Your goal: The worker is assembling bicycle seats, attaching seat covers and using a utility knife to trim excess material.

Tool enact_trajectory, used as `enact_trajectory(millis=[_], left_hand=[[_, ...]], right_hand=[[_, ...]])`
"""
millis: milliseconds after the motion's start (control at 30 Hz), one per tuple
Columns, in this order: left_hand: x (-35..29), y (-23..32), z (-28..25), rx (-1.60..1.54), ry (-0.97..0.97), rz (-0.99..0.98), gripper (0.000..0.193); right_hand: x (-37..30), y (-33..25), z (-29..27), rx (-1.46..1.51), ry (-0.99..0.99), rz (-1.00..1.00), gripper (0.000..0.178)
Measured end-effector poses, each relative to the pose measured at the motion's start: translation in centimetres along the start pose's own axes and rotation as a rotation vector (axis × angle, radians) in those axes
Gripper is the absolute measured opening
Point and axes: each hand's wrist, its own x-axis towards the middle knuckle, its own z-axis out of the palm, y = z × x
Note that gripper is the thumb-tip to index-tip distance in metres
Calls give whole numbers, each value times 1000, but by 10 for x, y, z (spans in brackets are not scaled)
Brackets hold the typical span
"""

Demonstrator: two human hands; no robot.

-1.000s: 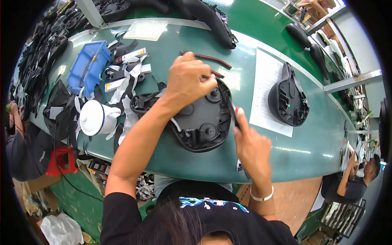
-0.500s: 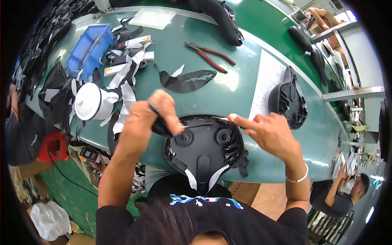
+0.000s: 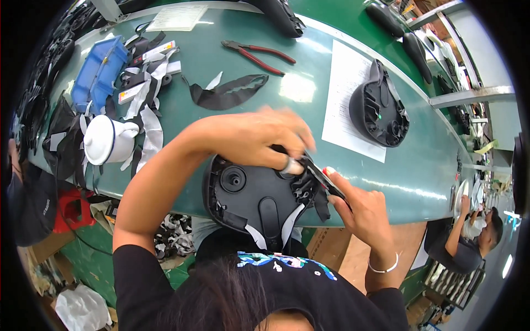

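Observation:
A black saddle (image 3: 248, 199) lies underside up at the table's near edge, its narrow end toward me. Ruffled black cover material (image 3: 303, 190) folds over its right rim, and two white strips run along its narrow end. My left hand (image 3: 273, 138) reaches across the saddle's far rim, fingers bent and closed on the cover edge, partly smeared by motion. At the right rim my right hand (image 3: 361, 209) grips a slim dark tool with a metal edge (image 3: 323, 177); its tip lies beside my left fingers, and its exact kind is unclear.
Beyond the saddle lie a cut black strip (image 3: 226, 94) and red-handled pliers (image 3: 259, 55). A white lidded mug (image 3: 102, 140), scraps and a blue bin (image 3: 99, 71) stand left. Another saddle (image 3: 381, 107) rests on a paper sheet at right. A co-worker (image 3: 461, 243) sits far right.
My left hand has moved right across the saddle's far rim to meet my right hand. The tool in my right hand has swung from level to steeply slanted. The view has shifted slightly.

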Motion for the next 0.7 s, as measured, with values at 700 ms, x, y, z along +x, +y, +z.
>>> enact_trajectory(millis=[700], left_hand=[[-64, -19, 15, 703, 815, -797, 32]], right_hand=[[-7, -21, 96, 967, 586, 162, 67]])
